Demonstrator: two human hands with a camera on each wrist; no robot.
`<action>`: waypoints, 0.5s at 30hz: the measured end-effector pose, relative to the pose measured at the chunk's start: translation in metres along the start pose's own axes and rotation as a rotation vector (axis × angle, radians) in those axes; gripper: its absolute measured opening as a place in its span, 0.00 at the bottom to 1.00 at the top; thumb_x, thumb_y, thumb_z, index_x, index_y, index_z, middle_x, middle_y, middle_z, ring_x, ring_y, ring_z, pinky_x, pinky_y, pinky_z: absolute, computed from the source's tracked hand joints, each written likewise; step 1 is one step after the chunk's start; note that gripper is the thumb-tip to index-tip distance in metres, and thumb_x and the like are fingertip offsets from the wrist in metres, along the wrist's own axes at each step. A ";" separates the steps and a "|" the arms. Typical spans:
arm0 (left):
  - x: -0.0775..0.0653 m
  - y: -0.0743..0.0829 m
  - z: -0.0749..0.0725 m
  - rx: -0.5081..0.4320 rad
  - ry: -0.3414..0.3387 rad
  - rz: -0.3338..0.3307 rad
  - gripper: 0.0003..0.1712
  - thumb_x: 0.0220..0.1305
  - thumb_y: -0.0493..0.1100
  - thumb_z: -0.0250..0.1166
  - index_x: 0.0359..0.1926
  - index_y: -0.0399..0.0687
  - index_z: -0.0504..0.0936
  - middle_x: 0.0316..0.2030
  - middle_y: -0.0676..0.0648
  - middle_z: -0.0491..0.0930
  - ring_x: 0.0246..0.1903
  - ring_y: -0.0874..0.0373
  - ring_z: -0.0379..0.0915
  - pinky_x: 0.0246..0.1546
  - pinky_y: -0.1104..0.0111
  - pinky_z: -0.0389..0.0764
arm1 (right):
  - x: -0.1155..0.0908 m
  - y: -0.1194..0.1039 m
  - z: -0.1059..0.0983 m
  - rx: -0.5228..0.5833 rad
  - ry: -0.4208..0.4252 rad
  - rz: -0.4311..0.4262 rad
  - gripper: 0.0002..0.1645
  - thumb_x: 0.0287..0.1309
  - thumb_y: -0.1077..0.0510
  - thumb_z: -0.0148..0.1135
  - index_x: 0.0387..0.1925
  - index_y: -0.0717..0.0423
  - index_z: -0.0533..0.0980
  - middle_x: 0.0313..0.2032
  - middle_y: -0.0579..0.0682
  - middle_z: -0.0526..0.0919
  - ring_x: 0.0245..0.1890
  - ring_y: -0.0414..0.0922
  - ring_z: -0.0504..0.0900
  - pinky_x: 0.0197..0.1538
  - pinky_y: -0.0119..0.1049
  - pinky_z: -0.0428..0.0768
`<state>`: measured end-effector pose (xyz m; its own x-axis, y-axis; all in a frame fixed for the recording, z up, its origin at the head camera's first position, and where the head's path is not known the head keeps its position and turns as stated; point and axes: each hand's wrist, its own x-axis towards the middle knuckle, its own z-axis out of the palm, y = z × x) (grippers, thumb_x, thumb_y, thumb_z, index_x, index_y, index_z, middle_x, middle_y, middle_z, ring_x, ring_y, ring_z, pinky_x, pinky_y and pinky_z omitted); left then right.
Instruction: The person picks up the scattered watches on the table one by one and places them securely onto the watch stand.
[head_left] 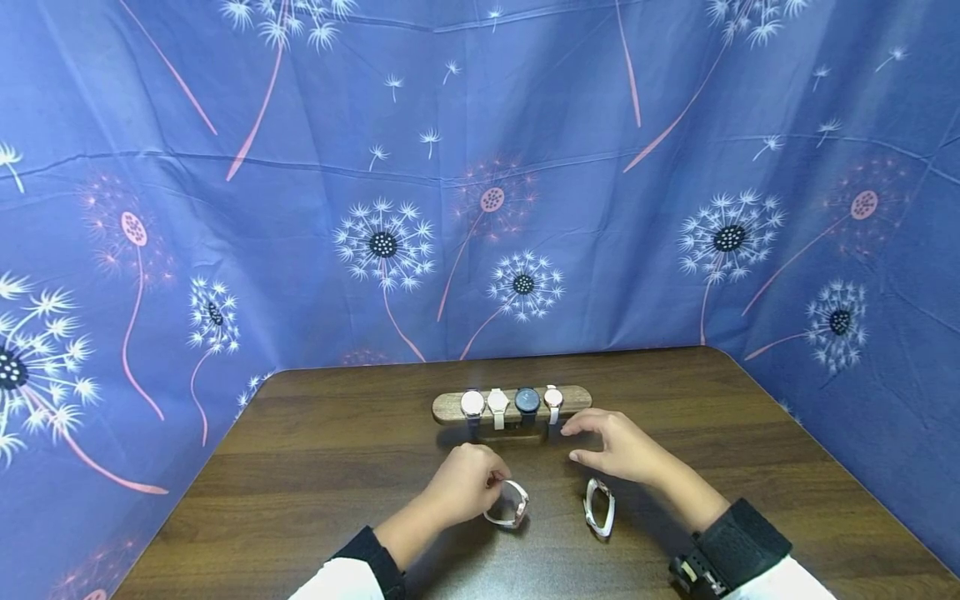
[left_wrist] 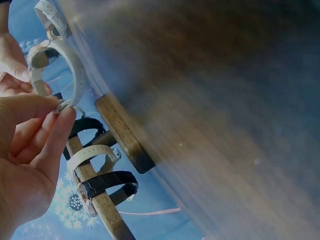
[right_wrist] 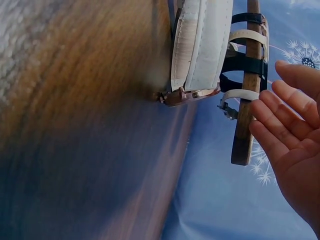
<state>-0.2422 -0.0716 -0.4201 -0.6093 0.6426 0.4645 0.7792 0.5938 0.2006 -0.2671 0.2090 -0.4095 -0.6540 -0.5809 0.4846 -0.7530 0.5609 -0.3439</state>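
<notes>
My left hand (head_left: 463, 483) pinches the strap of a white watch (head_left: 522, 502), thumb and fingertips meeting at its buckle end. In the left wrist view the looped strap (left_wrist: 77, 75) rises from those fingertips. Another white-strapped watch (head_left: 611, 507) stands on its side on the table, below my right hand (head_left: 617, 450). That hand holds nothing, fingers spread and relaxed, close to the right end of a wooden watch stand (head_left: 448, 408). In the right wrist view a white strap (right_wrist: 209, 45) with a rose-gold case looms near the camera.
Several watches sit in a row on the stand, among them a dark-faced watch (head_left: 527, 401) and a small white-strapped watch (head_left: 553, 397). The brown wooden table (head_left: 337, 433) ends at a blue dandelion-print cloth (head_left: 300, 250) behind it.
</notes>
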 end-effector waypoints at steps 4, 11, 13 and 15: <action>0.001 -0.001 -0.003 -0.077 0.069 -0.063 0.06 0.46 0.30 0.71 0.26 0.44 0.87 0.26 0.52 0.84 0.26 0.69 0.77 0.27 0.85 0.74 | 0.001 -0.001 -0.002 0.002 0.012 -0.028 0.17 0.45 0.64 0.75 0.40 0.56 0.82 0.42 0.49 0.84 0.44 0.49 0.82 0.48 0.47 0.80; 0.005 -0.007 -0.008 -0.242 0.080 -0.158 0.04 0.50 0.31 0.71 0.27 0.43 0.87 0.25 0.53 0.84 0.24 0.71 0.76 0.25 0.83 0.75 | 0.004 -0.002 -0.003 0.014 0.012 -0.023 0.17 0.45 0.65 0.74 0.40 0.57 0.82 0.42 0.49 0.84 0.45 0.48 0.82 0.49 0.46 0.80; 0.005 -0.007 -0.008 -0.318 0.080 -0.192 0.04 0.51 0.30 0.71 0.27 0.43 0.87 0.24 0.52 0.85 0.23 0.72 0.76 0.25 0.82 0.76 | 0.005 -0.003 -0.003 0.020 0.008 -0.016 0.17 0.46 0.65 0.74 0.41 0.56 0.82 0.43 0.48 0.84 0.46 0.48 0.82 0.49 0.46 0.80; 0.005 -0.007 -0.009 -0.394 0.076 -0.237 0.03 0.52 0.31 0.71 0.27 0.42 0.87 0.24 0.52 0.85 0.23 0.71 0.78 0.25 0.80 0.78 | 0.005 -0.003 -0.002 0.026 0.004 -0.010 0.17 0.46 0.65 0.74 0.41 0.57 0.82 0.43 0.48 0.84 0.46 0.48 0.82 0.49 0.45 0.80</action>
<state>-0.2493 -0.0773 -0.4112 -0.7764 0.4653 0.4252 0.6250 0.4813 0.6146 -0.2678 0.2054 -0.4038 -0.6463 -0.5838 0.4915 -0.7611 0.5398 -0.3597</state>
